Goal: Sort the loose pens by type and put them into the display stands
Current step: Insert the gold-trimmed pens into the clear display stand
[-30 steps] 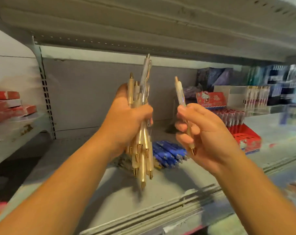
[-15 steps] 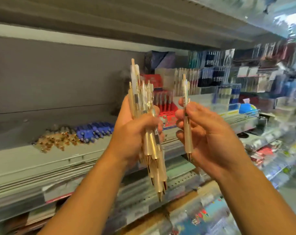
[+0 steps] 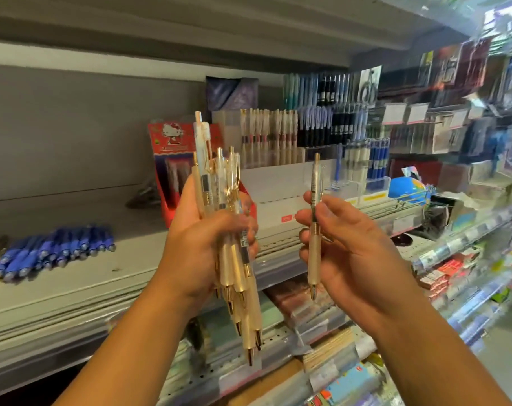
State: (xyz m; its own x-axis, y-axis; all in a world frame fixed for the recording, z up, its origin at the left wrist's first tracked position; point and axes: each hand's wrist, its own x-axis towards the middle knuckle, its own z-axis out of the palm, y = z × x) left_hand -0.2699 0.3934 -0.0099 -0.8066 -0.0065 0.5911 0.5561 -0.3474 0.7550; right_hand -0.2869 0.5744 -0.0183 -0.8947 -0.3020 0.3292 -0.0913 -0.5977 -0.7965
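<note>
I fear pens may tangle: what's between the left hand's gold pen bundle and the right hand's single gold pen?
Nothing: head view shows open air between the gold pen bundle and single gold pen; grey shelf behind.

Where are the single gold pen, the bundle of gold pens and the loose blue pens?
single gold pen point(image 3: 312, 253), head view, on its gold grip
bundle of gold pens point(image 3: 234, 273), head view, on one pen's grip
loose blue pens point(image 3: 58, 247), head view, pile's middle

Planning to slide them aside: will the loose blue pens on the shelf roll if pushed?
Probably: the blue pens look round and lie loose on the flat shelf. Likely light and stiff, so a push may scatter them.
</note>
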